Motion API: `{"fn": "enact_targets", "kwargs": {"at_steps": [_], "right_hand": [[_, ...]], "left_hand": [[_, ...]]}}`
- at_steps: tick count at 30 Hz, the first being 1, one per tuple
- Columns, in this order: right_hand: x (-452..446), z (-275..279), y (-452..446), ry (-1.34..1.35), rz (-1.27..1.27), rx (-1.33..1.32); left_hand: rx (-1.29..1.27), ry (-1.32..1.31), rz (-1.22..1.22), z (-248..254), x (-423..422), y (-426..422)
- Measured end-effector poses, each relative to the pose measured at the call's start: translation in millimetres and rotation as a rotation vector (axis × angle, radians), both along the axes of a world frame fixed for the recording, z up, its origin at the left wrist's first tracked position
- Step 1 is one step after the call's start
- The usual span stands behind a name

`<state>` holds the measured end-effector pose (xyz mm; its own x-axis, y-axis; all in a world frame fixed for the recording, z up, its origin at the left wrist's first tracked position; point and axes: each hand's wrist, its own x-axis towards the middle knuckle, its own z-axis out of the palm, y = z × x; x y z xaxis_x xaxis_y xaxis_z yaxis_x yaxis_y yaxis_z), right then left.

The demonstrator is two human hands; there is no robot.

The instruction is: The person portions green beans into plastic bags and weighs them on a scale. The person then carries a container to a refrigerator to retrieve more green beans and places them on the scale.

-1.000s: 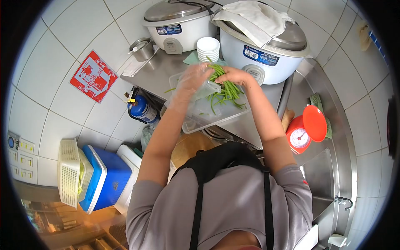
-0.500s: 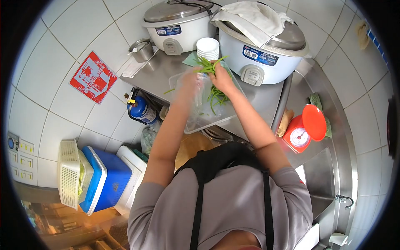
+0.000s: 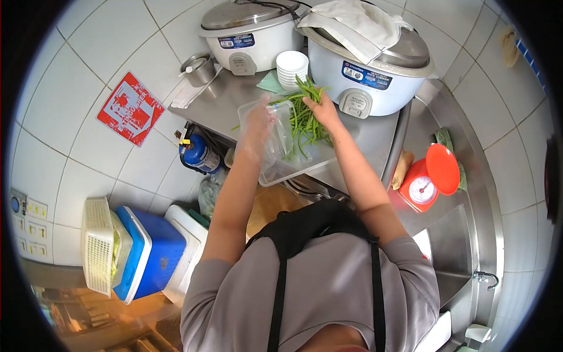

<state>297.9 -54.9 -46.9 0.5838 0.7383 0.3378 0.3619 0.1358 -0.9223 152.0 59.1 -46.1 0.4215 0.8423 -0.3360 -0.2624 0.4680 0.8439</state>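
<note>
Long green beans (image 3: 306, 120) lie in a bunch in a clear plastic tray (image 3: 281, 176) on the steel counter. My right hand (image 3: 322, 110) is closed round some of them at the upper right of the bunch. To the left, my left hand (image 3: 261, 120) is covered by a clear plastic bag (image 3: 280, 130), which it holds beside the beans; motion and plastic blur its fingers. A stack of white bowls (image 3: 291, 70) stands just behind the beans.
Two large rice cookers (image 3: 252, 38) (image 3: 375, 88) stand at the back. A metal pot (image 3: 199, 70) is at the back left. To the right are a red scale (image 3: 419, 188) and a sink (image 3: 448, 243). A blue cooler (image 3: 155, 252) stands lower left.
The right hand has lowered with beans and moved right, away from the left hand. The left hand has drawn slightly left with the bag, and the beans now spread more upright between them.
</note>
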Motion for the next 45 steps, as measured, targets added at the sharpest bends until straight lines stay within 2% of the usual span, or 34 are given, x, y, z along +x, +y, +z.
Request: {"fn": "enact_targets", "kwargs": {"at_steps": [4,7,9,12,18,20,21,24,27,30,33,36,38,40,42,45], "right_hand": [[-2,23,-11,0.190,0.066,0.096],[9,23,-17,0.402,0.365,0.090],[8,20,-13,0.354,0.381,-0.070],[-1,13,-3,0.288,0.337,-0.253],[-1,39,-17,0.432,0.326,-0.147],[-6,40,-24,0.492,0.319,-0.160],[-7,38,-24,0.497,0.310,-0.164],[-4,45,-20,0.516,0.288,-0.153],[-12,54,-25,0.556,0.249,-0.139],[-16,54,-18,0.516,0.184,-0.114],[-19,54,-18,0.499,0.162,-0.099],[-19,49,-19,0.419,0.198,-0.080],[-21,47,-20,0.402,0.185,-0.043],[-19,43,-19,0.344,0.139,-0.032],[-15,39,-18,0.243,0.060,-0.052],[-18,40,-26,0.010,-0.045,-0.108]], "left_hand": [[0.225,0.035,-0.163,27,-8,-18],[0.343,0.010,-0.277,41,-11,-22],[0.335,-0.099,-0.382,40,-14,-17],[0.294,-0.025,-0.383,43,-15,-13],[0.380,0.181,-0.063,39,-26,14],[0.641,0.345,-0.246,-9,-32,48],[0.777,0.422,-0.339,-10,-35,49],[0.511,0.330,-0.221,0,-32,40],[1.072,0.533,0.069,69,-36,-13],[1.430,0.712,-0.188,92,-41,-54],[1.461,1.111,-0.354,91,-42,-60],[1.447,1.009,-0.447,57,-41,-31],[1.435,0.626,-0.656,25,-37,-5],[1.445,0.545,-0.615,24,-38,-7],[1.484,0.762,-0.330,25,-42,-19],[1.090,0.983,-0.298,88,-41,-46]]}}
